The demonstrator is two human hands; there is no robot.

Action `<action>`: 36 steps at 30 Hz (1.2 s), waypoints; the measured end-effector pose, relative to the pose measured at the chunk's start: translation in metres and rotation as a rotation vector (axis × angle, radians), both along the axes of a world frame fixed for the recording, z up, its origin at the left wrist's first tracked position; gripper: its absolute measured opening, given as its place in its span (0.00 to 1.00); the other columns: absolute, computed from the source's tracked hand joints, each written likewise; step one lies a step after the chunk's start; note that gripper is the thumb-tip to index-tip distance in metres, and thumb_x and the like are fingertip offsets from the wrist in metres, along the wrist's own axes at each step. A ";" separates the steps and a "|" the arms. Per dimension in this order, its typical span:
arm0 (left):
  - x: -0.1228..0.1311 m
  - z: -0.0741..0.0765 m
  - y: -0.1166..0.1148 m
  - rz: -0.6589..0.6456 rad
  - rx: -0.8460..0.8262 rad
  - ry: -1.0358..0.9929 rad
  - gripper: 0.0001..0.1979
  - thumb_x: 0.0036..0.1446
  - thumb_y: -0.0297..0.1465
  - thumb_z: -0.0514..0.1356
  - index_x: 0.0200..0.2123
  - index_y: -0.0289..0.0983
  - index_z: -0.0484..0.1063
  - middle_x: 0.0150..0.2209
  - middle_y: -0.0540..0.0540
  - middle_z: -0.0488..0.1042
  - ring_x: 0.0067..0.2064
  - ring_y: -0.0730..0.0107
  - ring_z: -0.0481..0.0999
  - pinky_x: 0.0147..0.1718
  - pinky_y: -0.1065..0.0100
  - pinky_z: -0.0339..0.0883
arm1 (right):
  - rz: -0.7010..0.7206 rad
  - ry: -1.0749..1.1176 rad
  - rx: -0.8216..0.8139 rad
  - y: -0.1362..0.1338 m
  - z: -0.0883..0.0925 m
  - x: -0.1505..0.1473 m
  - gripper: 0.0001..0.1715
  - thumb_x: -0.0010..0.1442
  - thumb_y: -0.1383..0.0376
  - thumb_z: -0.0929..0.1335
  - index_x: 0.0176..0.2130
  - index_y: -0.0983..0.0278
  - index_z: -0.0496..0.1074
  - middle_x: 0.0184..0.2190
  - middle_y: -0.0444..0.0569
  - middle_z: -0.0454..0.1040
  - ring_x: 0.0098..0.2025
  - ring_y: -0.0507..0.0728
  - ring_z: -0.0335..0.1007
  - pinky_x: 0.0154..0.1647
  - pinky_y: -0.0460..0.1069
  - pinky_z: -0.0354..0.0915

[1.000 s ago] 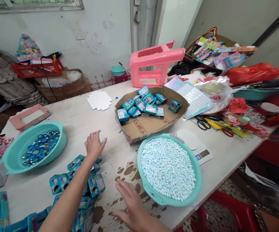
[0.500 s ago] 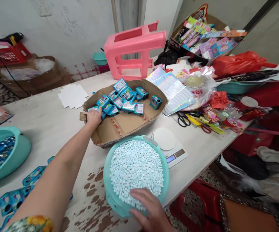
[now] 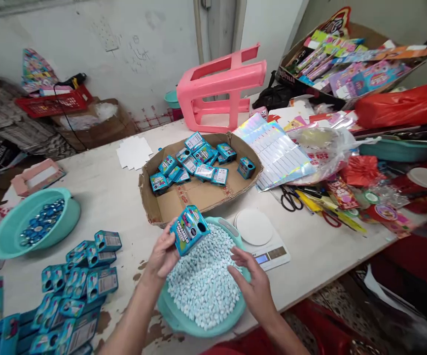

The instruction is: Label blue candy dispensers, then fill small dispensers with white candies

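Observation:
My left hand point(image 3: 164, 251) grips a small blue candy box point(image 3: 190, 230) with a dark round hole near one corner, holding it tilted above a turquoise basin point(image 3: 169, 315). Pale blue and white candies point(image 3: 206, 283) fill that basin. Over its right side hovers my right hand point(image 3: 251, 278), fingers apart and holding nothing. Behind the basin, a cut-down cardboard box point(image 3: 169, 207) contains several more blue candy boxes point(image 3: 204, 171). More blue boxes point(image 3: 102, 283) stand grouped on the table at the left.
A white scale point(image 3: 268, 241) sits right of the basin, with scissors point(image 3: 291, 198) behind it. Another turquoise basin point(image 3: 69, 222) holds shiny blue pieces at the left. A pink stool point(image 3: 221, 74) lies on its side at the back. Packaging and bags crowd the right.
My left hand has come back from the cardboard box with a blue candy box and now holds it over the basin. My right hand has lifted and moved forward. The view has shifted left.

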State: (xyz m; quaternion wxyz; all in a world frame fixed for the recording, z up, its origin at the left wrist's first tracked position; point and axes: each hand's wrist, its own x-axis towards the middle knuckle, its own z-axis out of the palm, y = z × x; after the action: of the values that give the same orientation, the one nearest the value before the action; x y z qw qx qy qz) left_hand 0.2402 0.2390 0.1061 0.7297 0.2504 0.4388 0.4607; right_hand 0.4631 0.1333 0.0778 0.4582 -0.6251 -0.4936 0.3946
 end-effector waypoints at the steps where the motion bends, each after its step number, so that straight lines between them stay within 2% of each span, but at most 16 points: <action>1: 0.007 -0.007 -0.016 0.023 -0.047 -0.078 0.22 0.50 0.32 0.61 0.50 0.43 0.65 0.47 0.47 0.73 0.44 0.65 0.74 0.43 0.64 0.69 | 0.000 0.019 0.017 -0.001 0.003 -0.004 0.22 0.58 0.60 0.66 0.53 0.60 0.64 0.49 0.53 0.70 0.46 0.58 0.70 0.46 0.55 0.68; 4: 0.025 -0.022 -0.056 -0.020 -0.222 -0.238 0.15 0.54 0.35 0.58 0.46 0.41 0.68 0.40 0.46 0.76 0.34 0.68 0.76 0.32 0.67 0.71 | 0.031 0.069 0.102 -0.009 0.012 -0.011 0.36 0.55 0.60 0.69 0.59 0.58 0.55 0.56 0.56 0.63 0.54 0.61 0.64 0.48 0.57 0.67; 6: 0.033 -0.023 -0.080 -0.157 -0.337 -0.275 0.15 0.55 0.37 0.56 0.45 0.40 0.69 0.35 0.47 0.76 0.26 0.72 0.73 0.23 0.70 0.67 | 0.106 0.100 0.137 -0.017 0.021 -0.011 0.50 0.47 0.58 0.74 0.62 0.58 0.49 0.60 0.57 0.58 0.58 0.64 0.59 0.50 0.57 0.66; 7: 0.036 -0.022 -0.091 -0.262 -0.383 -0.266 0.15 0.55 0.37 0.56 0.45 0.39 0.69 0.32 0.47 0.76 0.23 0.73 0.71 0.19 0.72 0.65 | 0.169 0.119 0.125 -0.022 0.025 -0.009 0.54 0.43 0.58 0.75 0.62 0.57 0.50 0.59 0.56 0.59 0.58 0.65 0.59 0.50 0.57 0.65; 9: 0.040 -0.020 -0.112 -0.454 -0.379 -0.163 0.17 0.55 0.40 0.55 0.45 0.39 0.70 0.32 0.45 0.75 0.22 0.72 0.71 0.18 0.71 0.64 | 0.297 0.170 0.071 -0.033 0.033 -0.004 0.48 0.38 0.58 0.77 0.56 0.58 0.61 0.52 0.54 0.68 0.53 0.64 0.65 0.49 0.56 0.65; 11: 0.040 -0.022 -0.130 -0.487 -0.207 0.103 0.19 0.56 0.43 0.53 0.46 0.40 0.70 0.36 0.43 0.75 0.29 0.66 0.75 0.24 0.67 0.68 | 0.341 0.232 -0.003 -0.047 0.036 0.002 0.34 0.35 0.60 0.78 0.43 0.60 0.71 0.40 0.49 0.75 0.43 0.61 0.72 0.44 0.54 0.68; 12: 0.039 -0.025 -0.138 -0.427 -0.067 0.299 0.20 0.56 0.45 0.52 0.47 0.41 0.69 0.41 0.41 0.74 0.36 0.61 0.75 0.31 0.63 0.70 | 0.295 0.268 -0.039 -0.054 0.035 0.006 0.30 0.34 0.60 0.78 0.38 0.60 0.71 0.34 0.47 0.75 0.37 0.59 0.73 0.39 0.52 0.69; 13: 0.038 -0.031 -0.143 -0.344 0.093 0.516 0.20 0.57 0.45 0.52 0.48 0.42 0.68 0.47 0.40 0.72 0.45 0.57 0.73 0.40 0.58 0.69 | 0.201 0.301 -0.069 -0.060 0.033 0.011 0.28 0.34 0.60 0.78 0.36 0.61 0.69 0.30 0.44 0.74 0.32 0.57 0.73 0.35 0.50 0.69; 15: 0.036 -0.045 -0.150 -0.283 0.413 0.910 0.22 0.56 0.44 0.53 0.52 0.45 0.67 0.57 0.41 0.64 0.59 0.52 0.59 0.56 0.51 0.55 | -0.036 0.333 -0.123 -0.072 0.026 0.022 0.28 0.37 0.59 0.77 0.37 0.61 0.67 0.26 0.42 0.73 0.26 0.54 0.70 0.29 0.48 0.67; 17: 0.037 -0.062 -0.148 -0.423 0.686 1.156 0.24 0.55 0.44 0.55 0.55 0.48 0.64 0.62 0.43 0.55 0.65 0.49 0.46 0.60 0.45 0.38 | -0.208 0.300 -0.154 -0.078 0.018 0.034 0.28 0.40 0.58 0.76 0.39 0.62 0.66 0.27 0.43 0.73 0.27 0.54 0.70 0.29 0.48 0.67; 19: 0.042 -0.075 -0.139 -0.611 0.869 1.287 0.25 0.55 0.45 0.54 0.57 0.51 0.62 0.64 0.46 0.52 0.66 0.49 0.41 0.60 0.42 0.32 | -0.256 0.251 -0.201 -0.079 0.013 0.044 0.27 0.42 0.56 0.75 0.40 0.63 0.66 0.29 0.46 0.74 0.29 0.55 0.70 0.31 0.49 0.67; 21: 0.047 -0.084 -0.124 -0.689 0.960 1.396 0.23 0.58 0.43 0.51 0.56 0.51 0.62 0.63 0.47 0.54 0.66 0.49 0.42 0.60 0.42 0.31 | -0.249 0.237 -0.238 -0.075 0.012 0.050 0.27 0.45 0.53 0.73 0.41 0.64 0.67 0.31 0.48 0.75 0.31 0.56 0.70 0.32 0.50 0.68; 24: 0.051 -0.091 -0.097 -0.696 1.003 1.517 0.20 0.60 0.37 0.48 0.54 0.46 0.65 0.60 0.44 0.61 0.64 0.51 0.48 0.60 0.46 0.36 | -0.226 0.251 -0.240 -0.066 0.012 0.047 0.26 0.48 0.52 0.71 0.41 0.64 0.66 0.31 0.47 0.75 0.31 0.56 0.70 0.33 0.49 0.68; 27: 0.054 -0.095 -0.072 -0.671 0.909 1.586 0.19 0.60 0.36 0.48 0.52 0.43 0.68 0.56 0.41 0.65 0.60 0.50 0.57 0.57 0.50 0.48 | -0.173 0.254 -0.236 -0.056 0.014 0.038 0.24 0.50 0.52 0.71 0.41 0.64 0.67 0.31 0.47 0.74 0.31 0.55 0.70 0.34 0.49 0.67; 30: 0.056 -0.097 -0.054 -0.587 0.700 1.626 0.19 0.59 0.38 0.48 0.49 0.43 0.70 0.52 0.40 0.69 0.54 0.51 0.64 0.51 0.54 0.56 | -0.116 0.246 -0.231 -0.049 0.016 0.029 0.25 0.50 0.52 0.70 0.43 0.65 0.67 0.32 0.48 0.75 0.33 0.55 0.70 0.36 0.49 0.68; 36: 0.050 -0.102 -0.057 -0.310 0.340 1.395 0.17 0.59 0.39 0.47 0.43 0.41 0.71 0.43 0.46 0.75 0.44 0.64 0.72 0.42 0.68 0.63 | -0.051 0.043 -0.171 -0.044 0.017 0.012 0.27 0.46 0.53 0.73 0.43 0.64 0.70 0.35 0.49 0.75 0.36 0.57 0.70 0.38 0.51 0.67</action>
State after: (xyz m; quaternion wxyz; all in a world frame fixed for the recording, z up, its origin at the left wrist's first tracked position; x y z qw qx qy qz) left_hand 0.2901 0.1824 0.0045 0.2885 0.6543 0.6834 0.1472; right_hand 0.4748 0.0896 0.0950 0.4237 -0.6657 -0.4320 0.4368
